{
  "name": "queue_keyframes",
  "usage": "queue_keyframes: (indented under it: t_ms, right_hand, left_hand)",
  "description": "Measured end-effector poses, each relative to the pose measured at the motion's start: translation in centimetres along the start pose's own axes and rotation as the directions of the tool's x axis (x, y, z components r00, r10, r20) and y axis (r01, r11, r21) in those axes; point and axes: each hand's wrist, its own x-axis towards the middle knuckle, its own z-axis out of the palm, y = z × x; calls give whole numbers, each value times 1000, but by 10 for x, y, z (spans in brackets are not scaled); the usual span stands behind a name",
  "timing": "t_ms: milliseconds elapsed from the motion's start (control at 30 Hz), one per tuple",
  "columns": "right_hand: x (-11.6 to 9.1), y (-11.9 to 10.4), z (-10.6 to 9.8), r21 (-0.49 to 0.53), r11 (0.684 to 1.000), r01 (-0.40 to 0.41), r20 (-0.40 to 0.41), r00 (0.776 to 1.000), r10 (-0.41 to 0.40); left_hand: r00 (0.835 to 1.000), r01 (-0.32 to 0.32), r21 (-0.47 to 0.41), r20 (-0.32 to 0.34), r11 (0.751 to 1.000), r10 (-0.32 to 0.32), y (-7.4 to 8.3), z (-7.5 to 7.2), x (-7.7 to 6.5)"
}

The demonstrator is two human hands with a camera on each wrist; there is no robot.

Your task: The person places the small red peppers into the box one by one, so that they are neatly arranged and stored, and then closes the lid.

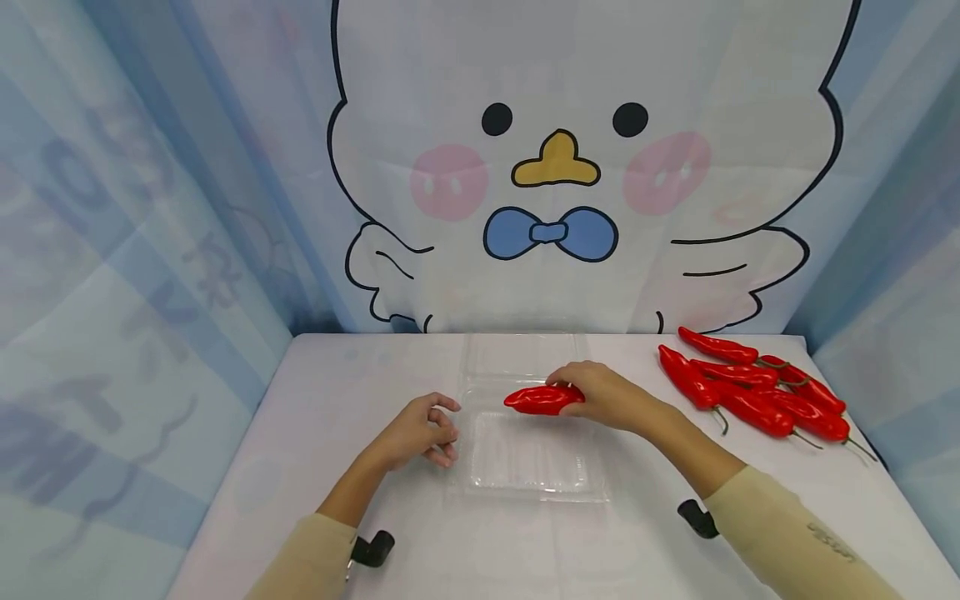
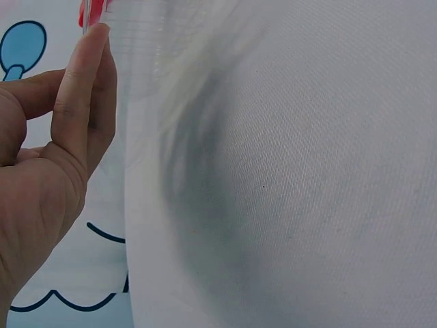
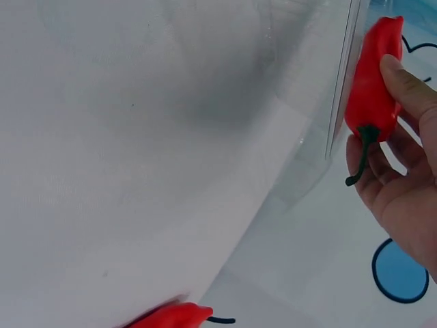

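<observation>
A clear plastic clamshell box [image 1: 528, 450] lies on the table with its lid [image 1: 517, 354] folded back toward the wall. Over the back part of its tray, my right hand [image 1: 609, 396] grips a red chili pepper [image 1: 542, 400] by its stem end, tip pointing left. In the right wrist view the thumb presses one side of that pepper [image 3: 372, 82], and its green stem hangs beside the palm. My left hand [image 1: 420, 429] is at the box's left rim with loosely bent fingers and nothing in them; the left wrist view shows its fingertips [image 2: 99, 34] close to the plastic edge.
Several red chili peppers [image 1: 750, 400] lie in a loose pile at the table's back right. A printed cloth [image 1: 555, 292] hangs behind the table [image 1: 315, 400], with more cloth at both sides. Black camera mounts [image 1: 697, 518] stick out at both wrists.
</observation>
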Motion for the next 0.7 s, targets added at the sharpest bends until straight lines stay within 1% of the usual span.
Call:
queue_keyframes:
  t_ms: [167, 467, 700]
  right_hand:
    - [4, -4, 5, 2, 1000, 1, 7, 1000, -1]
    - [8, -8, 14, 2, 1000, -11, 50, 999, 11]
    - [9, -12, 21, -11, 1000, -18, 40, 999, 19]
  left_hand:
    - [1000, 9, 8, -7, 1000, -9, 0, 1, 0]
    - [1000, 12, 22, -12, 1000, -12, 2, 2, 1]
    - [1000, 13, 21, -8, 1000, -13, 3, 2, -1]
